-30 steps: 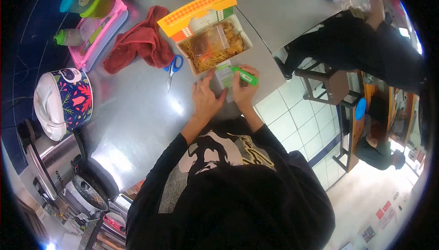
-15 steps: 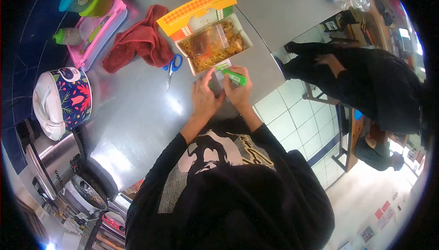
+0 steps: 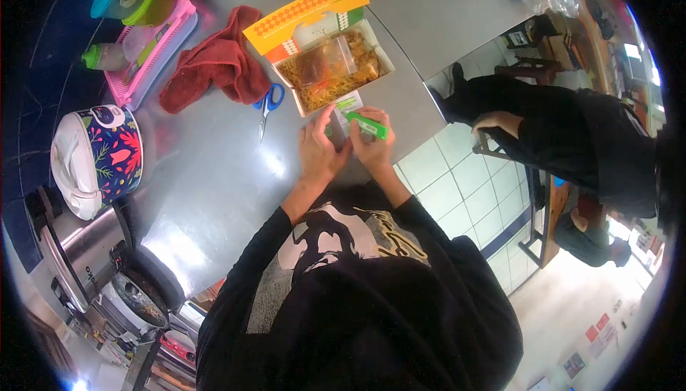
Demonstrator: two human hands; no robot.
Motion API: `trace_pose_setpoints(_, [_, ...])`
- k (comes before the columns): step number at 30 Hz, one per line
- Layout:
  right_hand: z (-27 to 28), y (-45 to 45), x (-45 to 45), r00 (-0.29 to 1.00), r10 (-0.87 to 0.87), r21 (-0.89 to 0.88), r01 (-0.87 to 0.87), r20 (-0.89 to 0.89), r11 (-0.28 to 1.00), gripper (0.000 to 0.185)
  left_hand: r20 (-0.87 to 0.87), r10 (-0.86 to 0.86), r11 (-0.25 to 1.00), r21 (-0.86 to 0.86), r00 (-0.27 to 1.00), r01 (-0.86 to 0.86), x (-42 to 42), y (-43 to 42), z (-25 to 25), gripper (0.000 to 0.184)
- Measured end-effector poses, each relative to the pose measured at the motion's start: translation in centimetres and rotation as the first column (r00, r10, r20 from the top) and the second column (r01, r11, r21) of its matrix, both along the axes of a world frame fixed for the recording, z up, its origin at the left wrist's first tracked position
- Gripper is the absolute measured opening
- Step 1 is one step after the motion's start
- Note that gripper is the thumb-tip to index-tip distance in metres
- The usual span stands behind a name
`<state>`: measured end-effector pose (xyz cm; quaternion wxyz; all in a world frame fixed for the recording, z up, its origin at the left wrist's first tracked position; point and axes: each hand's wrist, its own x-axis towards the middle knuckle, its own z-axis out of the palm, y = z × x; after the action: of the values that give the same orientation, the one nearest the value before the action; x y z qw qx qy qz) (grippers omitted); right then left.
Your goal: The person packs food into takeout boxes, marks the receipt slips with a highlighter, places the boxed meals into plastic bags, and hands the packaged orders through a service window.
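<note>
My right hand [image 3: 373,141] grips a chunky green highlighter [image 3: 369,126], pen-fashion, over a small printed slip of paper [image 3: 348,103]. A pale green streak shows on the slip. My left hand [image 3: 319,149] rests at the left edge of the slip, thumb and forefinger spread apart; a small greenish patch shows between them, too unclear to name. Just beyond both hands stands an open takeaway box [image 3: 386,69] with a yellow checkered lid, filled with noodles [image 3: 325,93]. A clear sachet of reddish-brown sauce [image 3: 325,62] lies on the noodles.
Blue-handled scissors [image 3: 269,98] and a crumpled red towel [image 3: 221,66] lie left of the box on the metal table [image 3: 214,176]. Further left are a pink basket [image 3: 132,87] and a floral lidded pot [image 3: 100,159]. A person in black [image 3: 564,119] is at the right.
The highlighter has shifted slightly down and right in my right hand. My left hand stays in place. At the right, the other person's body and hand have shifted.
</note>
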<state>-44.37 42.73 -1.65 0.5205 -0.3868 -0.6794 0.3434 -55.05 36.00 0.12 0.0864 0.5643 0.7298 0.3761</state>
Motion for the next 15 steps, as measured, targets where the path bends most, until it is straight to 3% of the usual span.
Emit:
trace_pose_setpoints(2, [-0.21, -0.11, -0.13, 0.999, 0.044, 0.032, -0.043, -0.011, 0.999, 0.022, -0.003, -0.003, 1.000, -0.003, 1.000, 0.003, -0.07, -0.10, -0.26, 0.085])
trace_pose_setpoints(5, [0.01, -0.22, 0.10, 1.000, -0.001, -0.085, 0.000, -0.010, 0.996, 0.021, -0.018, 0.001, 1.000, -0.027, 1.000, -0.001, 0.08, -0.05, -0.03, 0.084])
trace_pose_setpoints(7, [-0.11, 0.13, 0.17, 0.973, -0.207, -0.187, 0.185, -0.104, 0.965, 0.021, -0.020, -0.015, 1.000, -0.002, 1.000, 0.015, 0.01, -0.11, 0.00, 0.079])
trace_pose_setpoints(8, [-0.14, 0.04, 0.21, 0.973, -0.207, -0.187, 0.185, -0.105, 0.965, 0.021, -0.021, -0.015, 1.000, -0.002, 1.000, 0.015, -0.02, -0.14, 0.01, 0.079])
trace_pose_setpoints(11, [0.60, -0.14, 0.19, 0.989, -0.138, -0.085, 0.134, -0.053, 0.987, 0.021, -0.011, -0.019, 0.998, -0.066, 1.000, 0.019, 0.05, -0.08, 0.16, 0.080])
trace_pose_setpoints(13, [0.41, -0.32, 0.10, 0.998, 0.059, -0.041, -0.059, -0.002, 0.997, 0.020, -0.010, 0.000, 0.993, -0.118, 1.000, -0.001, 0.02, -0.12, 0.16, 0.077])
trace_pose_setpoints(15, [0.51, -0.29, 0.14, 1.000, 0.026, -0.061, -0.026, -0.008, 0.998, 0.019, -0.008, 0.002, 0.997, -0.077, 1.000, -0.002, 0.13, -0.14, 0.24, 0.070])
